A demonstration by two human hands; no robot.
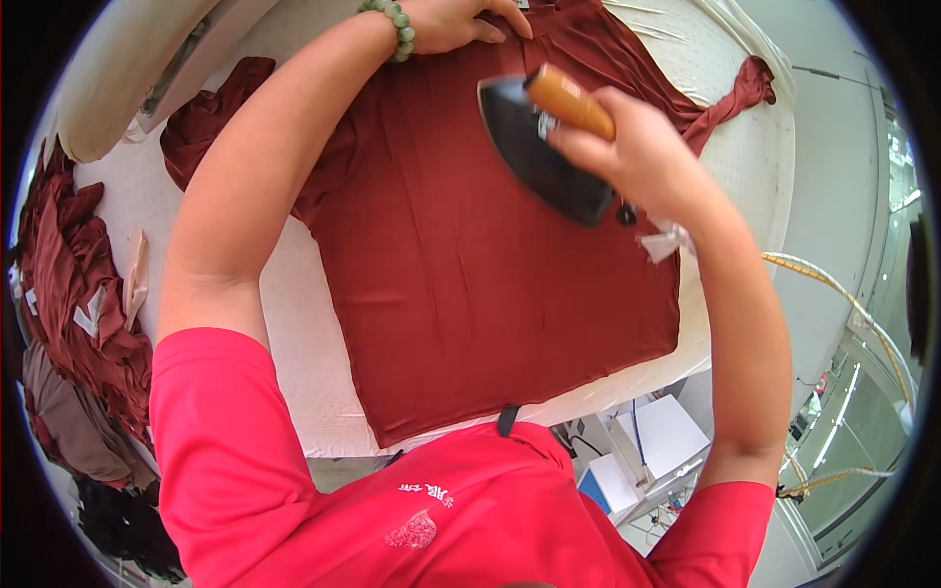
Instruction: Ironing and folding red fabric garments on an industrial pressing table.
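A dark red long-sleeved garment [470,265] lies spread over a white padded ironing table [299,372], its hem toward me and its sleeves out to both sides. Closed around the tan handle [569,101] of a black iron, my right hand [635,147] is over the garment's upper right half. The iron [534,162] points up and to the left; whether its sole touches the cloth I cannot tell. At the top edge my left hand [456,24] rests on the cloth near the collar, thumb and index finger apart, partly out of view. A green bead bracelet [400,29] circles that wrist.
More dark red garments [74,284] are heaped at the left, above a grey-brown cloth [74,412]. A pale padded arm [123,73] stands at the upper left. White boxes [662,431] sit below the table's right front edge. A cable [833,284] loops at the right.
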